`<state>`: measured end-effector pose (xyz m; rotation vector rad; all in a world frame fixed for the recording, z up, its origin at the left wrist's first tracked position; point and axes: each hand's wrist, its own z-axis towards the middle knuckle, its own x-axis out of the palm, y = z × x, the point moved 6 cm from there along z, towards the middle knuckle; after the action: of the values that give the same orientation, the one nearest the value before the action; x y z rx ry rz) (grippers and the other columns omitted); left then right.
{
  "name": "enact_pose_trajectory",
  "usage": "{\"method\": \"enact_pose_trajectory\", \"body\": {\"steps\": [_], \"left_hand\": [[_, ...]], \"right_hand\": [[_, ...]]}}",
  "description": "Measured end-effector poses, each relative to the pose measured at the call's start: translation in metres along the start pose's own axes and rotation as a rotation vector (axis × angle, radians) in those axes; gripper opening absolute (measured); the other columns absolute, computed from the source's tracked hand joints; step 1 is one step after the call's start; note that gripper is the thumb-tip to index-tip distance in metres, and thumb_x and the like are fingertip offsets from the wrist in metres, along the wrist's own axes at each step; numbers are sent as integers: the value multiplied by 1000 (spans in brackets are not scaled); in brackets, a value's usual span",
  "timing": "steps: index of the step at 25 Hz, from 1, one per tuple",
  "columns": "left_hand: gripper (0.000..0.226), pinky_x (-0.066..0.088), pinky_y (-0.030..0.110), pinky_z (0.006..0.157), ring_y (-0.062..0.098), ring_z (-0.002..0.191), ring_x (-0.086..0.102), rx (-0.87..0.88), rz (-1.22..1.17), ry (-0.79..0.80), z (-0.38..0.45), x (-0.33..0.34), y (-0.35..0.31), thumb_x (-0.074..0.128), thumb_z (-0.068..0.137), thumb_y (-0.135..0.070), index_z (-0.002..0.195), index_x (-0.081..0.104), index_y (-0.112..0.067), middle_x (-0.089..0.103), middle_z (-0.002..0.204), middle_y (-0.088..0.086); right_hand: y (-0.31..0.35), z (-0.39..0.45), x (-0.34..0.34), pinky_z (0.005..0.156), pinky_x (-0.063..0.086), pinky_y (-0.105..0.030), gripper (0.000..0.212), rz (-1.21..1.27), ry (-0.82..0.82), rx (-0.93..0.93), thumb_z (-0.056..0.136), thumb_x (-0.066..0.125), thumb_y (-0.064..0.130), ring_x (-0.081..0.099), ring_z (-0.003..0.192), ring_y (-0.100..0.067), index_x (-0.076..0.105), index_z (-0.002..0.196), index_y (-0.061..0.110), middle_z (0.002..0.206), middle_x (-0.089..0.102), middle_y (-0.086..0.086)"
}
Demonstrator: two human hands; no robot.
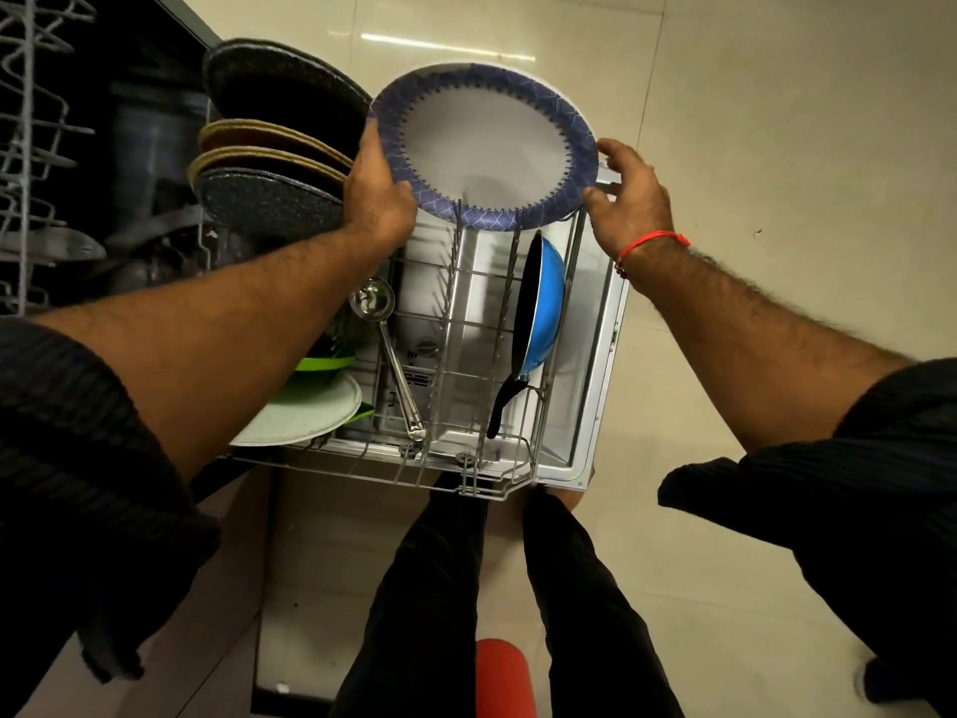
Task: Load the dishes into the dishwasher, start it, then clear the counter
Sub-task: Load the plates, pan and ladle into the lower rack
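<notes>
A white plate with a blue patterned rim (484, 142) stands tilted at the far end of the pulled-out lower dishwasher rack (466, 474). My left hand (380, 186) grips its left rim. My right hand (629, 186) is at the plate's right edge, fingers spread, touching the rim and the rack. Several dark and brown plates (279, 147) stand in the rack to the left. A blue frying pan (541, 308) stands on edge at the right. A steel ladle (386, 344), a pale green plate (305, 412) and a green bowl (323, 362) lie in the near part.
The open dishwasher door (595, 365) lies under the rack. The upper wire rack (31, 147) juts out at far left. My legs (466, 588) stand just before the rack on the tiled floor (777, 121). A red object (505, 676) sits by my feet.
</notes>
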<state>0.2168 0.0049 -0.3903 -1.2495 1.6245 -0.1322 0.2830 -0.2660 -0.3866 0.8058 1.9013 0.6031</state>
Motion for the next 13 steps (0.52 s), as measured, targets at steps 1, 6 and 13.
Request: {"method": "enact_pose_trajectory", "body": {"steps": [1, 6, 13], "left_hand": [[72, 52, 45, 103, 25, 126, 56, 8, -23, -10, -11, 0, 2, 53, 93, 3, 155, 29, -25, 52, 144, 2], [58, 47, 34, 108, 18, 131, 50, 79, -68, -72, -81, -2, 9, 59, 96, -4, 149, 41, -17, 42, 150, 5], [48, 38, 48, 113, 30, 135, 47, 116, -157, -270, -232, -65, 25, 61, 91, -9, 138, 53, -3, 47, 146, 17]], "right_hand": [[2, -5, 1, 104, 47, -33, 52, -15, -10, -26, 90, 56, 5, 59, 114, -18, 50, 140, 19, 133, 56, -3], [28, -47, 14, 109, 42, -32, 46, -27, 15, -69, 93, 56, 6, 52, 126, -19, 52, 138, 17, 138, 55, -7], [98, -175, 40, 98, 51, -44, 36, 166, 246, -231, 86, 51, -4, 67, 97, -18, 66, 116, 9, 99, 70, -3]]}}
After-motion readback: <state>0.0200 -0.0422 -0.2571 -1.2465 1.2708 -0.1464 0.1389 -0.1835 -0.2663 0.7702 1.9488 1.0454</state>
